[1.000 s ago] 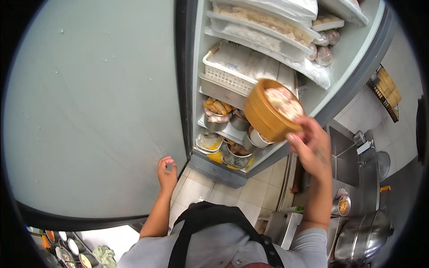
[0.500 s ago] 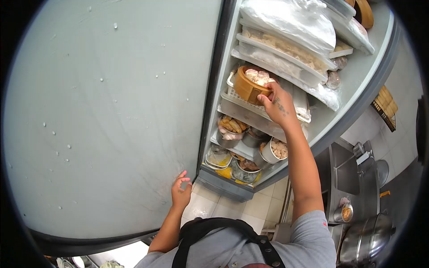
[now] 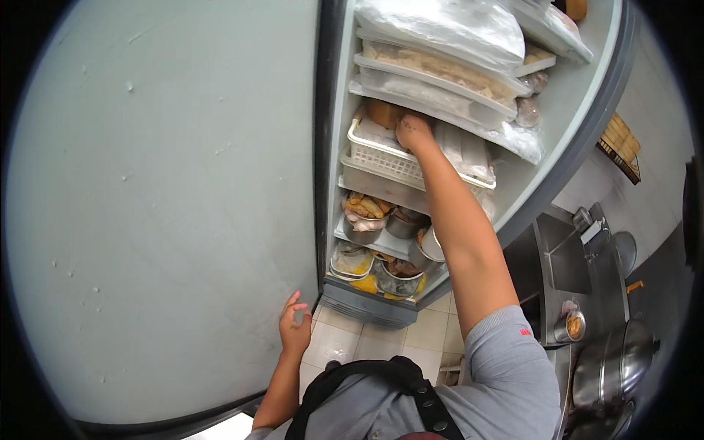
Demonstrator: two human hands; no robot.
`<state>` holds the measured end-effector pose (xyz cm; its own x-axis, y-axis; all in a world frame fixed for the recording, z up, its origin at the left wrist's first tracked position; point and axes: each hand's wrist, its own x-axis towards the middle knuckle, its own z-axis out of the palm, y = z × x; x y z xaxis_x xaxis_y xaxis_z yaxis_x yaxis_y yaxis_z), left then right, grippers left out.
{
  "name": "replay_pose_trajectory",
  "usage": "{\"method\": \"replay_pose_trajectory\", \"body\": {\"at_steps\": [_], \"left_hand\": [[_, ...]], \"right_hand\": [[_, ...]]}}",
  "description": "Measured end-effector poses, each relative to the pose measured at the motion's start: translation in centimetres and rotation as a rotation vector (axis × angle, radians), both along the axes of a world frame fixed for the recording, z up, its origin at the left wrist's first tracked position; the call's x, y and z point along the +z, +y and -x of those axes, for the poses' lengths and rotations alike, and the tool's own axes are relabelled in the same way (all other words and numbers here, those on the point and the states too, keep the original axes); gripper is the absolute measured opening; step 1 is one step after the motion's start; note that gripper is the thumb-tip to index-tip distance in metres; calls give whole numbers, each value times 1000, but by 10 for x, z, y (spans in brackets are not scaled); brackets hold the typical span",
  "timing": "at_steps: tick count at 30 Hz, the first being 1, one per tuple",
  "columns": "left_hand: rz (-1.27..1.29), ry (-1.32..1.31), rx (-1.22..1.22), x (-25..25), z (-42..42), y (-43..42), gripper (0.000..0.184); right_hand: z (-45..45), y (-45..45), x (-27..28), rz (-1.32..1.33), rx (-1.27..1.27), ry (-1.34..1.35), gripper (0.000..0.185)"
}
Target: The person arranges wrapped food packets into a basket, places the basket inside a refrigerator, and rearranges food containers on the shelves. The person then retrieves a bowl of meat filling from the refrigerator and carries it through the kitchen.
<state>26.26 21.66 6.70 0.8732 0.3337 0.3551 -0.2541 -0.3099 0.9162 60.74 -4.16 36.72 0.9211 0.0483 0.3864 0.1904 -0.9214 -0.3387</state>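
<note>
My right hand [image 3: 414,133] reaches deep into the refrigerator with its fingers closed on the round bamboo steamer [image 3: 384,114]. The steamer is over the white perforated basket [image 3: 389,160], under the shelf above, and its contents are out of sight. Beside the hand, wrapped white packs [image 3: 463,150] lie in the basket. My left hand [image 3: 295,323] is near the lower edge of the opened grey door [image 3: 183,220], fingers apart and curved, holding nothing.
Above the basket are clear trays of food [image 3: 440,70] and a plastic bag [image 3: 447,26]. Below stand metal pots [image 3: 363,229] and a lidded tub [image 3: 352,261]. At the right are a sink [image 3: 568,257] and a large steel pot [image 3: 612,367].
My right hand has carried the bamboo steamer from outside the refrigerator in over the white basket, deeper under the shelf. My left hand stays by the door.
</note>
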Motion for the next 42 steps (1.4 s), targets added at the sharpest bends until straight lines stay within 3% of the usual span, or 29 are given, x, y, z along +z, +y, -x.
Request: {"method": "replay_pose_trajectory", "body": {"at_steps": [5,7,9,11,13,15,18,22,25,26,29,31,33,37,39,42], "left_hand": [[-22,13,35,0,1,-3,13],[-67,23,83,6,1,-9,13],[-72,37,94,11,-4,-17,13],[-41,68,66,14,-12,-24,12],[130,212,48,17,-28,-37,11],[208,175,-28,22,-49,-55,10],[280,248,-167,2,-113,-83,10],[347,286,-209,8,-164,-119,13],[304,319,-224,10,-185,-143,31],[354,365,-226,0,-193,-147,19],[341,452,-315,-10,-179,-184,21],[331,516,-368,-24,-163,-199,21],[321,580,-377,-34,-147,-215,20],[327,635,-370,-50,-126,-217,21],[325,641,-325,-53,-117,-206,21],[313,659,-225,-57,-105,-190,23]], "right_hand": [[25,1,15,22,61,91,39],[68,10,4,53,8,-198,40],[124,12,-12,-2,218,-492,45],[175,6,-48,-68,467,-492,44],[219,-12,-98,-144,670,-172,45],[244,-45,-162,-211,720,111,43],[303,-141,-266,-351,520,378,39],[380,-225,-314,-476,112,565,37],[427,-282,-351,-560,-39,503,35],[440,-298,-365,-690,-125,453,33],[458,-354,-403,-865,-361,220,26],[467,-399,-373,-1040,-477,79,24],[474,-452,-370,-1246,-722,-209,25],[496,-584,-368,-1404,-1261,-443,39],[502,-635,-373,-1294,-1451,-389,47],[508,-695,-398,-1436,-1489,-298,48]]}}
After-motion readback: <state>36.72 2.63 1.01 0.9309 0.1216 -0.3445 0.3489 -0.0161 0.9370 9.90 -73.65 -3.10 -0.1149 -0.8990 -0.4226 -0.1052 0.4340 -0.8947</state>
